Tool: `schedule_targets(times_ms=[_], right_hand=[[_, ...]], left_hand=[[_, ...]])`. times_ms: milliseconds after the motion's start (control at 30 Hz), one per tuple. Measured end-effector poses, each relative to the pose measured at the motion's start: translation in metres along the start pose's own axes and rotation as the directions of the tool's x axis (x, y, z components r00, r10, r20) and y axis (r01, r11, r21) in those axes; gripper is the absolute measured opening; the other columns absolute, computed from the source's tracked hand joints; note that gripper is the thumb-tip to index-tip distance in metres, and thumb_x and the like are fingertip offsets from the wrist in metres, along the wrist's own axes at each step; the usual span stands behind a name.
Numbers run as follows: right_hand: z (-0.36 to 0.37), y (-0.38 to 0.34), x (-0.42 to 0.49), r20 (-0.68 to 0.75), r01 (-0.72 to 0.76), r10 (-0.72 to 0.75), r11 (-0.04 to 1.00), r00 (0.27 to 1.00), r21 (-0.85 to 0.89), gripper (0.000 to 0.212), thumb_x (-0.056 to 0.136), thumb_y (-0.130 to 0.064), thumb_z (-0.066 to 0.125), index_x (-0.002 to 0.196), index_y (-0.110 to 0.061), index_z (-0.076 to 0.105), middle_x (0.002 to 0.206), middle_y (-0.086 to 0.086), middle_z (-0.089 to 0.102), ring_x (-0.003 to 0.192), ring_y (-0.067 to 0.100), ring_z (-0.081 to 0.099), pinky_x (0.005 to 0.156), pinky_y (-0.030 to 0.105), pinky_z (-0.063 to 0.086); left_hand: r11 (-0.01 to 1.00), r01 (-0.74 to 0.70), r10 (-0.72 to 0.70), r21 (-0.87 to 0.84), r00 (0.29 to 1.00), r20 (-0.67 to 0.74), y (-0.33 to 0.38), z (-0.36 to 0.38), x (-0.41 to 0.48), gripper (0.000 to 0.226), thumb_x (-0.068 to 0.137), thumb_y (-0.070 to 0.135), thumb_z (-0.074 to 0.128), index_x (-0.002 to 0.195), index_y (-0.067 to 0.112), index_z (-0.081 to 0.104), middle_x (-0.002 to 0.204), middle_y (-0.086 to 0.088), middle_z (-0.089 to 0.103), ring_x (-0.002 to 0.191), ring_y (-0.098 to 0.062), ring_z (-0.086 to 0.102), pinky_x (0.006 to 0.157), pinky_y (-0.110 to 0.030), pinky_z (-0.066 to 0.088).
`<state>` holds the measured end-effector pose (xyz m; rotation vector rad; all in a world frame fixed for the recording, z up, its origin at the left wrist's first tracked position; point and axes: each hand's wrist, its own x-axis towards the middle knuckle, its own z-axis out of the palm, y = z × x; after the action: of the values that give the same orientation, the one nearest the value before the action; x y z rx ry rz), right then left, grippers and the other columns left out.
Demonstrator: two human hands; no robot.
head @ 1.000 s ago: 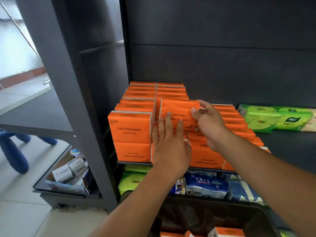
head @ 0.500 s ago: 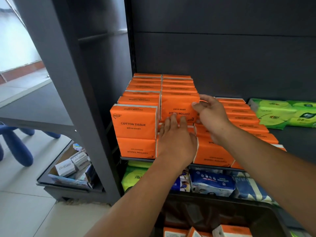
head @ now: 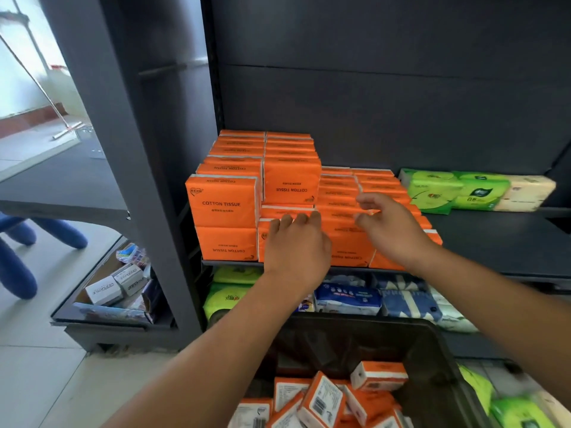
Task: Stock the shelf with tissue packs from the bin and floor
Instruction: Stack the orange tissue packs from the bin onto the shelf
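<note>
At the far left, the rounded blue plastic legs of a stool (head: 18,267) stand on the pale tiled floor (head: 37,375). Just to their right, a low dark tray (head: 102,322) holds small white cardboard boxes (head: 103,291).

Beyond the dark grey metal upright (head: 123,149), the dark grey shelf (head: 494,236) carries the rectangular orange cotton tissue packs (head: 222,205). The two left columns are stacked two high. In the second column, the front upper orange pack with upside-down lettering (head: 292,183) sits a little behind the front edge. Lower rows of orange packs run on to the right.

The left hand (head: 296,242) lies back-up against the front orange pack of the second column. Its fingers are loosely bent with the tips touching that pack's top edge, and it grips nothing. The right hand (head: 392,230) is blurred and hovers over the lower orange rows with thumb and fingers spread apart, holding nothing.

Further right on the same shelf lie bright green soft tissue packs (head: 448,189), with a cream soft pack (head: 525,193) touching them.

On the shelf below lie yellow-green packs (head: 228,291) and blue-and-white packs (head: 346,298). In front, the black plastic bin (head: 432,335) holds more orange packs jumbled at angles (head: 321,403). To its right, green packs (head: 519,412) lie on the floor.
</note>
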<state>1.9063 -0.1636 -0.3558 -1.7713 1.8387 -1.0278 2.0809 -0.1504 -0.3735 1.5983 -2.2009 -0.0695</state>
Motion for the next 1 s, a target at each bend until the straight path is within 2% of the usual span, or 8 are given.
schedule_targets(times_ms=[67,167,300,367,467,600,867,1000], right_hand=[[-0.009,0.01,-0.022,0.024,-0.032,0.032,0.999,0.999,-0.016,0.035,0.099,-0.021,0.057,0.134,-0.023,0.055,0.131,-0.006,0.056,0.085,0.017,0.063,0.068,0.027,0.047],[-0.019,0.023,-0.056,0.07,-0.072,0.074,0.997,0.995,-0.039,0.034,0.1,-0.021,0.056,0.134,-0.022,0.053,0.129,-0.006,0.056,0.073,0.016,0.06,0.059,0.025,0.046],[-0.028,0.041,-0.096,0.141,-0.098,0.114,0.989,0.983,-0.113,0.037,0.1,-0.022,0.056,0.137,-0.021,0.053,0.136,-0.001,0.056,0.102,0.017,0.06,0.082,0.028,0.043],[-0.031,0.05,-0.113,0.195,-0.101,0.131,0.982,0.972,-0.158,0.038,0.1,-0.025,0.056,0.137,-0.022,0.052,0.138,0.0,0.055,0.112,0.017,0.056,0.086,0.027,0.04],[-0.03,0.06,-0.133,0.243,-0.109,0.167,0.966,0.956,-0.235,0.036,0.099,-0.027,0.056,0.135,-0.025,0.055,0.138,-0.002,0.056,0.124,0.017,0.053,0.09,0.025,0.038],[-0.02,0.075,-0.154,0.323,-0.1,0.189,0.957,0.927,-0.274,0.035,0.098,-0.027,0.058,0.133,-0.026,0.057,0.136,-0.004,0.059,0.116,0.012,0.055,0.093,0.027,0.043],[0.02,0.108,-0.187,0.458,-0.152,0.268,0.949,0.847,-0.276,0.032,0.098,-0.024,0.058,0.13,-0.023,0.06,0.131,-0.001,0.061,0.113,0.013,0.058,0.09,0.025,0.045],[0.05,0.119,-0.197,0.535,-0.157,0.297,0.944,0.791,-0.291,0.031,0.097,-0.027,0.058,0.127,-0.025,0.061,0.124,-0.003,0.062,0.106,0.013,0.06,0.086,0.03,0.05]], left_hand=[[1.0,-0.03,0.03,0.004,1.0,-0.002,-0.002,-0.002,-0.016,0.031,0.098,0.027,0.039,0.119,0.015,0.059,0.11,-0.004,0.066,0.106,-0.029,0.057,0.098,-0.043,0.04],[0.999,-0.046,0.045,0.015,0.998,0.034,-0.008,-0.003,-0.04,0.031,0.098,0.027,0.041,0.116,0.015,0.064,0.11,-0.004,0.066,0.105,-0.029,0.059,0.095,-0.041,0.042],[0.999,0.011,-0.007,-0.03,0.993,0.121,-0.019,-0.002,-0.065,0.031,0.101,0.035,0.04,0.09,0.018,0.063,0.081,0.001,0.061,0.083,-0.027,0.061,0.071,-0.035,0.047],[0.998,0.056,-0.053,-0.01,0.977,0.207,-0.024,0.001,-0.075,0.035,0.101,0.04,0.039,0.084,0.02,0.061,0.079,0.002,0.062,0.082,-0.025,0.063,0.074,-0.036,0.05],[0.993,0.099,-0.115,0.066,0.935,0.334,-0.029,0.005,-0.09,0.034,0.1,0.045,0.039,0.091,0.023,0.064,0.093,0.001,0.067,0.087,-0.023,0.063,0.08,-0.039,0.054],[0.988,0.087,-0.134,0.127,0.89,0.436,-0.033,0.009,-0.107,0.033,0.099,0.046,0.042,0.101,0.024,0.067,0.102,0.001,0.066,0.097,-0.024,0.062,0.084,-0.038,0.053],[0.986,0.015,-0.115,0.168,0.789,0.604,-0.036,0.035,-0.137,0.023,0.096,0.046,0.046,0.092,0.029,0.06,0.11,-0.001,0.067,0.105,-0.026,0.061,0.091,-0.042,0.051],[0.982,-0.01,-0.126,0.189,0.707,0.695,-0.035,0.059,-0.158,0.029,0.097,0.043,0.048,0.114,0.026,0.064,0.116,-0.001,0.066,0.106,-0.023,0.061,0.089,-0.039,0.05]])
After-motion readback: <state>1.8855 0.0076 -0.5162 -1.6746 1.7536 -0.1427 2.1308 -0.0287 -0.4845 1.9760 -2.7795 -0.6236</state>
